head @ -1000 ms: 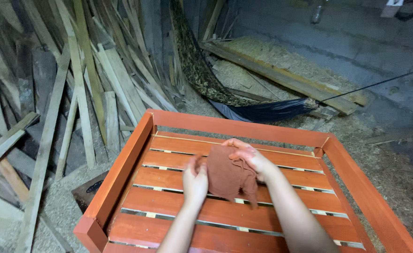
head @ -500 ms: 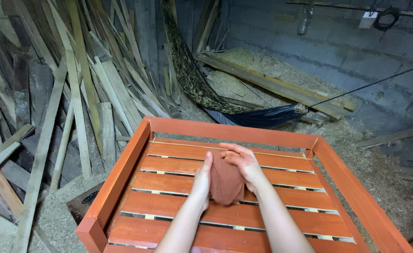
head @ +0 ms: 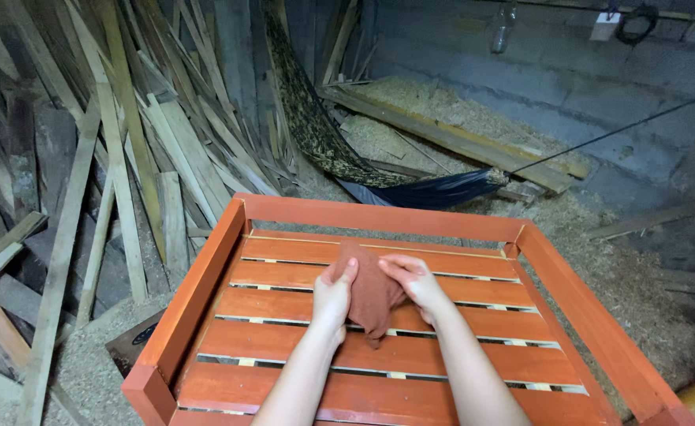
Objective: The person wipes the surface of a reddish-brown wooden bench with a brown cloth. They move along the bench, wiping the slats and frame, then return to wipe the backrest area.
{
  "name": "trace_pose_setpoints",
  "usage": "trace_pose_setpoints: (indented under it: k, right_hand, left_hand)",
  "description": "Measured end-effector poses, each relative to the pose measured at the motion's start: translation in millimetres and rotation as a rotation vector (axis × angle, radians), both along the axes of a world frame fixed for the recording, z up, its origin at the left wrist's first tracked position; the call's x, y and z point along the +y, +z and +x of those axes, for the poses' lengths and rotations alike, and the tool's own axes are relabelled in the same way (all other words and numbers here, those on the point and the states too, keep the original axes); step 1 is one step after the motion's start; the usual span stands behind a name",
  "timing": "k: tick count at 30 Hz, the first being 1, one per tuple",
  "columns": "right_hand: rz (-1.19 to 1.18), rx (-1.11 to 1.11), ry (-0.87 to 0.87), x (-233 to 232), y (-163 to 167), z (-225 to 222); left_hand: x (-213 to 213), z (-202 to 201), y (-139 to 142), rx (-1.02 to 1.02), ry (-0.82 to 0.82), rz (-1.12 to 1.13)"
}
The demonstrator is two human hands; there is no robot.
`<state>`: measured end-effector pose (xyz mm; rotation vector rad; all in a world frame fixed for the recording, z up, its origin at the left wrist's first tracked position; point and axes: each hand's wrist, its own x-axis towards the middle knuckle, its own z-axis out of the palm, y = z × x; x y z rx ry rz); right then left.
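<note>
Sawdust and leaning planks (head: 119,158) filled the dim shed around me. My left hand (head: 333,298) and right hand (head: 414,284) both pinched a brown rag (head: 369,293), holding it bunched just above the slats of an orange wooden bed frame (head: 197,292). Beyond the frame lay a dark hammock (head: 410,189) by the block wall (head: 599,87).

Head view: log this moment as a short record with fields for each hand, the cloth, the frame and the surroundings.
left hand: left hand grips the left edge of the reddish-brown cloth
right hand: right hand pinches the cloth's right side
cloth: reddish-brown cloth, bunched between both hands, lower end hanging toward the slats
frame: orange-red painted wooden slatted frame, raised side rails
surroundings: pile of rough grey planks at left; sawdust heap behind; dark hammock beyond the frame
</note>
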<state>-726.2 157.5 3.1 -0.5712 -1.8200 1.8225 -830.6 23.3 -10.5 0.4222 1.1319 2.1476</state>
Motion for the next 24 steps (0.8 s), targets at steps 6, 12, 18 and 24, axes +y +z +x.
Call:
trace_pose_setpoints:
  k: [6, 12, 18, 24]
  right_hand:
    - [0.054, -0.167, 0.135, 4, 3, 9]
    - [0.111, -0.052, 0.005, 18, -2, 9]
    - [-0.129, 0.332, 0.0, 18, 23, 20]
    - [-0.074, 0.329, -0.062, 20, 36, 18]
  left_hand:
    - [-4, -8, 3, -0.029, 0.145, 0.039]
    - [-3, -10, 5, -0.074, 0.107, 0.083]
    - [8, 8, 7, -0.095, 0.027, 0.104]
    - [30, 41, 8, -0.2, -0.057, 0.018]
